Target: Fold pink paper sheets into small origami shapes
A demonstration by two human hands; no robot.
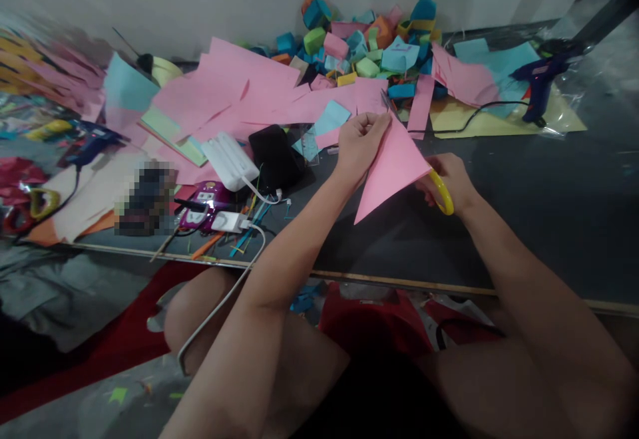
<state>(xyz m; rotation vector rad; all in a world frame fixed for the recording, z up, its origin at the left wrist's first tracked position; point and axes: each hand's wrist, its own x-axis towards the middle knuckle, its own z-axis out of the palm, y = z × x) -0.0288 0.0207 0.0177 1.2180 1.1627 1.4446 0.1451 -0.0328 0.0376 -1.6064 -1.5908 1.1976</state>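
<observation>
My left hand [363,140] is closed on the upper left edge of a sheet of pink paper [397,163], which hangs slanted above the dark table. To its right, my right hand [452,179] grips scissors by their yellow handle [442,189]. The paper hides most of the blades; what looks like a dark tip shows past the sheet's top edge, near my left fingertips. How far apart the blades are cannot be seen.
Pink sheets [269,76] and folded coloured paper pieces [359,46] lie along the wall. Glue guns rest at right [542,86] and left [94,143]. A white power bank [229,159], a black phone-like object [276,156], and a purple power strip [207,203] with cables sit left.
</observation>
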